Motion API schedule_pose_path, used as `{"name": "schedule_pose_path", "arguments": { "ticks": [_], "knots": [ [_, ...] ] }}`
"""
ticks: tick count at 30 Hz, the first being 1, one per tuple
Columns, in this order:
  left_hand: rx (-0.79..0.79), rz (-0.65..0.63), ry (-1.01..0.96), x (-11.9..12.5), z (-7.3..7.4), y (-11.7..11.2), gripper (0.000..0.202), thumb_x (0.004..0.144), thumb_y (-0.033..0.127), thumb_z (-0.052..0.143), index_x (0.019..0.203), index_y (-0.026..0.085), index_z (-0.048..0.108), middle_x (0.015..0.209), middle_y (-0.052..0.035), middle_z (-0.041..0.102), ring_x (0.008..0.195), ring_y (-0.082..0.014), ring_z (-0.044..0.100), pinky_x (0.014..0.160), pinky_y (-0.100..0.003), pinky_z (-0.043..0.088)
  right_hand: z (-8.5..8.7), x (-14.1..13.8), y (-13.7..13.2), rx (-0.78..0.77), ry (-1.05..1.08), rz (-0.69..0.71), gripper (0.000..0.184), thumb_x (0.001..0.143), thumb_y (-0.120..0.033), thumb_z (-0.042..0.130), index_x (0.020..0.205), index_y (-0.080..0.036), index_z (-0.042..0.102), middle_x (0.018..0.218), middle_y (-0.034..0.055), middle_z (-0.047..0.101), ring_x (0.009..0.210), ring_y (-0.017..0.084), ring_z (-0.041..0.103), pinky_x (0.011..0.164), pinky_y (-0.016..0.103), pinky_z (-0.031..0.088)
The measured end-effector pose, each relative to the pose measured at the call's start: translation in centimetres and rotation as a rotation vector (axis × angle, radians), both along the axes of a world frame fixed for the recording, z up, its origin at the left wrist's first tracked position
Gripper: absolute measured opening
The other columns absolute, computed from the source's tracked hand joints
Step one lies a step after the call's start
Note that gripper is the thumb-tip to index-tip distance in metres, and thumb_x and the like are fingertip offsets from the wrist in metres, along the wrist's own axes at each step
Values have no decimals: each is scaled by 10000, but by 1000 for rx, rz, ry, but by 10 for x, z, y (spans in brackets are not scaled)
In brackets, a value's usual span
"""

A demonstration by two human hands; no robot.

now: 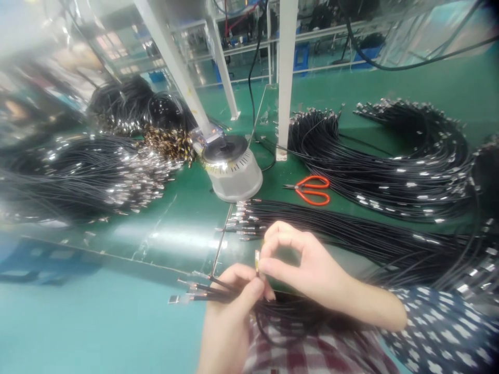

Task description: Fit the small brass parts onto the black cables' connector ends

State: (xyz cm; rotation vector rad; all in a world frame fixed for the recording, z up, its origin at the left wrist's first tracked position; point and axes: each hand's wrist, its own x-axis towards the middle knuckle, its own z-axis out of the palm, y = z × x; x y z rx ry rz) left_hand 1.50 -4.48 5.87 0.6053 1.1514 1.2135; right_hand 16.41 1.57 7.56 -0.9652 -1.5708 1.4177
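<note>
My left hand (237,301) is closed round several black cables (212,292) whose stripped ends and metal tips stick out to the left. Between its thumb and finger one cable end points upward, carrying a small metal terminal (257,257). My right hand (292,254) pinches at this terminal with thumb and forefinger. The rest of the held cables (288,317) loops below my wrists over my lap. Just beyond my hands lies a bundle of black cables (312,221), its metal-tipped ends facing left.
Orange-handled scissors (314,190) lie on the green table (187,218). Behind stand a grey round device (236,176) with a black top and a white post (286,78). Coiled cable bundles lie at right (390,166) and left (78,171). The table's front edge runs left of my hands.
</note>
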Motion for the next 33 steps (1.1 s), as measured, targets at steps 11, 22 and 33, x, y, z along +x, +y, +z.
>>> {"name": "schedule_pose_path", "arguments": {
  "ticks": [11, 22, 33],
  "knots": [
    [-90, -69, -191, 0, -3, 7, 236, 720, 314, 803, 616, 137, 687, 551, -20, 663, 540, -107, 530, 540, -196, 398, -5, 2, 15, -116, 40, 173, 118, 827, -227, 663, 734, -155, 672, 870, 34, 598, 837, 166, 581, 834, 336, 441],
    [-68, -179, -112, -6, 2, 12, 284, 804, 378, 718, 658, 135, 700, 568, -33, 654, 563, -131, 543, 556, -214, 409, -1, 1, 14, -17, 1, 54, 104, 855, -234, 650, 784, -174, 695, 885, 25, 583, 901, 173, 575, 889, 345, 443],
    [115, -544, -29, -64, 9, 48, 211, 802, 273, 702, 990, 185, 736, 870, -87, 745, 803, -231, 660, 751, -317, 506, 27, 15, -3, 512, -210, 212, 428, 895, -132, 583, 1316, -184, 524, 1251, 91, 585, 1201, 183, 491, 1055, 352, 383]
  ]
}}
